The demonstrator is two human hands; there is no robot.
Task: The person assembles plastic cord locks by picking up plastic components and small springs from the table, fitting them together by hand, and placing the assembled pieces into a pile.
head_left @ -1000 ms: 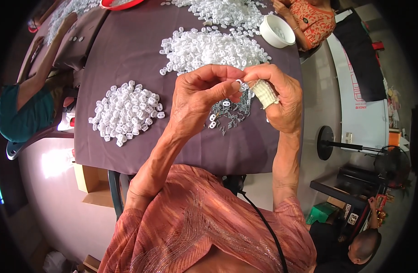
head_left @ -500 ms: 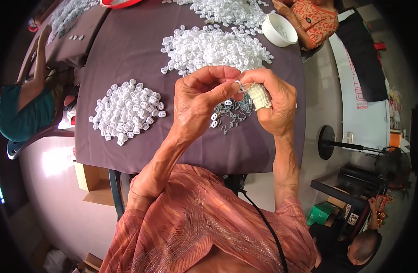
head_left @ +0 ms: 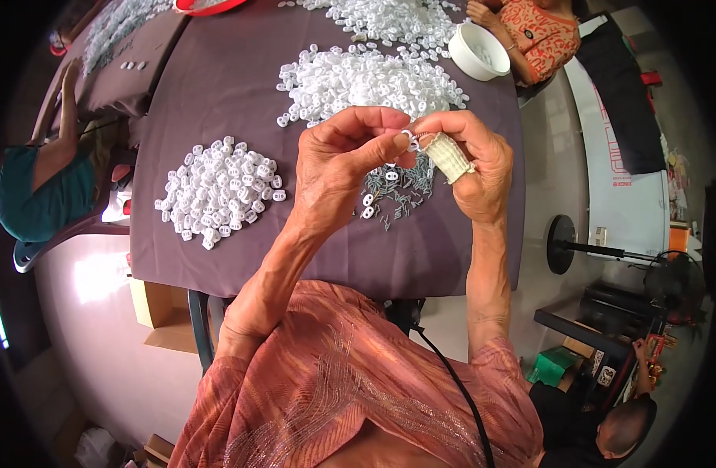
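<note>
Above the near part of the table, my left hand point(head_left: 334, 168) pinches a small white two-hole plastic piece point(head_left: 410, 140) between thumb and forefinger. My right hand point(head_left: 479, 168) meets it there, its fingers closed on what looks like a thin small spring point(head_left: 423, 137) touching the piece. A cream knitted finger cover point(head_left: 450, 158) sits on my right thumb. Below my hands lies a scatter of small grey springs point(head_left: 401, 204), partly hidden by them, with a few white two-hole pieces point(head_left: 367, 206) at its left edge.
A pile of white pieces point(head_left: 217, 191) lies left, and a larger heap point(head_left: 366, 82) lies beyond my hands on the brown-covered table point(head_left: 327, 261). A white bowl point(head_left: 480, 51) stands far right, beside a person in an orange patterned top point(head_left: 541, 35). Another person in teal point(head_left: 38, 191) sits left.
My right hand has shifted slightly right and turned, so more of the knitted finger cover shows. The white piece and thin spring are now more visible between my fingertips.
</note>
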